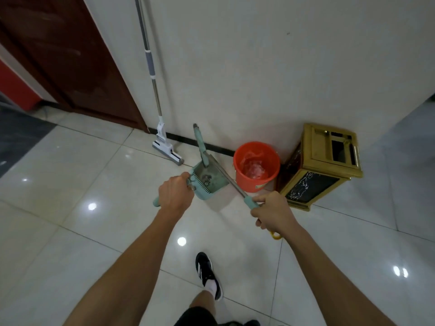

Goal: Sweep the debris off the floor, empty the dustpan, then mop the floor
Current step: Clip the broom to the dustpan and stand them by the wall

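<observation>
Now both hands gripping: left hand (175, 192) on dustpan (208, 178) handle, right hand (274, 211) on broom (231, 183) shaft; bucket (256, 165) just beyond, nearer right

No text, label, brand or number can be read anywhere in this view. The shoe (208, 274) at 6 o'clock bears only white stripes, no letters.

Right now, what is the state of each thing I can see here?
dustpan: lifted, debris inside
broom: held
left hand: grips dustpan handle
right hand: grips broom handle
orange bucket: upright, lined, open
mop: leaning on wall
gold bin: standing by the wall
</observation>
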`<state>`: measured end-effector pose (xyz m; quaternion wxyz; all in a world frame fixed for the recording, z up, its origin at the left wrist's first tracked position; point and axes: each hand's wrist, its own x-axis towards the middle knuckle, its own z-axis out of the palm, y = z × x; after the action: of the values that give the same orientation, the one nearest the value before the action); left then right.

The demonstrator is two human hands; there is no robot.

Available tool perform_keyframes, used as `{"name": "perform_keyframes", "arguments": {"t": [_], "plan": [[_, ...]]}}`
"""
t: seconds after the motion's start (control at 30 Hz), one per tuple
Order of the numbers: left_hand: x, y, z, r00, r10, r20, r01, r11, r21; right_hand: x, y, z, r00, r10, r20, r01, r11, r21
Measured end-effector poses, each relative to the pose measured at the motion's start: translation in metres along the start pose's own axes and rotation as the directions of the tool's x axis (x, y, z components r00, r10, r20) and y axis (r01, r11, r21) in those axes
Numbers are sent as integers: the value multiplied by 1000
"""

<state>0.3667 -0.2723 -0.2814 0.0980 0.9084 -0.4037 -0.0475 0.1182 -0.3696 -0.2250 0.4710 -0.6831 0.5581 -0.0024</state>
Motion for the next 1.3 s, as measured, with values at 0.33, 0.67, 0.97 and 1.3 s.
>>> {"name": "perform_keyframes", "arguments": {"t": [0.33,0.67,0.97,1.3], "plan": [[110,-32,25,990,-95,104,104,991,-86,110,-76,12,993,91,69,-82,988,-130],[203,-18,54,971,-138,195,163,980,-117,224,-131,1,984,86,157,-58,983,-175],[300,12,76,948,-230,218,259,959,-115,348,-183,-34,975,34,219,19,972,-235],[381,3,91,940,-257,225,277,959,-62,420,-248,-37,952,57,301,17,971,-239]]}}
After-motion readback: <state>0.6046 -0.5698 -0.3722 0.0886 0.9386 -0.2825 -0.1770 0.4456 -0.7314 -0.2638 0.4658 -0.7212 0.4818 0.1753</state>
